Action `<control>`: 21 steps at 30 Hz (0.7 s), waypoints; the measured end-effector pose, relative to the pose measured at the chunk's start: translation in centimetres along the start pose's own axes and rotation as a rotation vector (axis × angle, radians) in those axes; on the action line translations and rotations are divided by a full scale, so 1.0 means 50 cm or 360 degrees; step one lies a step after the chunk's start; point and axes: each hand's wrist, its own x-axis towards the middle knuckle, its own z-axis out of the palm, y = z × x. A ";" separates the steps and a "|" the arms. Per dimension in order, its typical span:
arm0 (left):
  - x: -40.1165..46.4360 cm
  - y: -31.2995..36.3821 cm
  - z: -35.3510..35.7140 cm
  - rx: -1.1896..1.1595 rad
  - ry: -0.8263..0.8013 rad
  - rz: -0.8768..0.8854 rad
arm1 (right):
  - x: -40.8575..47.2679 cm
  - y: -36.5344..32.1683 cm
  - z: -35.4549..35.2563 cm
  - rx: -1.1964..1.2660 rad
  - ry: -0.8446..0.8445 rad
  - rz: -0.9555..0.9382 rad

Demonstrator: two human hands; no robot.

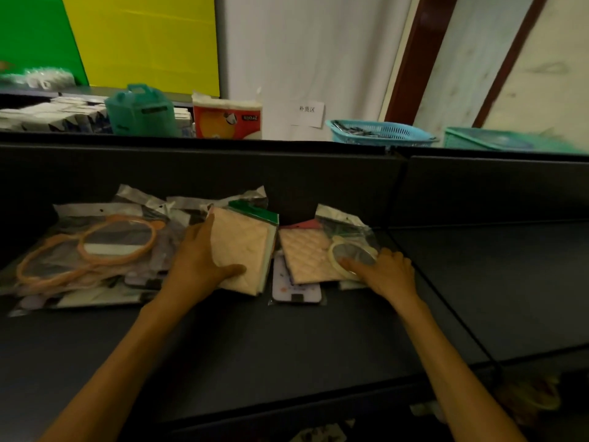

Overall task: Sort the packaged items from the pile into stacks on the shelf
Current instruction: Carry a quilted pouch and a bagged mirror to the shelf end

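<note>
On the dark shelf (287,339) lies a pile of clear-bagged items. My left hand (199,260) grips a stack of peach quilted cloth packs (242,247) with a green header, thumb across its near edge. To its right a flat peach quilted pack (306,253) lies over a white card-like package (294,290). My right hand (385,272) rests on a small round cream-rimmed mirror in a clear bag (352,255), thumb on its rim. Orange-rimmed mirrors in bags (118,240) fill the pile's left side.
A dark back panel (191,167) rises behind the shelf. On the level above stand a teal container (140,110), a tissue pack (228,118), white boxes (51,116) and two baskets (382,132). A shelf divider seam (446,301) runs to the right.
</note>
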 end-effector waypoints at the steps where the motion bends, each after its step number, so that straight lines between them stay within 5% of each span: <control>1: 0.003 -0.001 0.001 -0.0070 0.0016 -0.0033 | 0.005 0.004 0.000 0.0023 -0.0009 0.0010; 10: 0.005 0.000 -0.010 -0.0491 0.0041 -0.0081 | 0.008 0.021 0.002 0.0700 0.0244 -0.0083; 21: 0.001 0.040 0.009 -0.0830 0.0024 0.0052 | -0.006 0.048 -0.022 0.1488 0.0103 -0.0126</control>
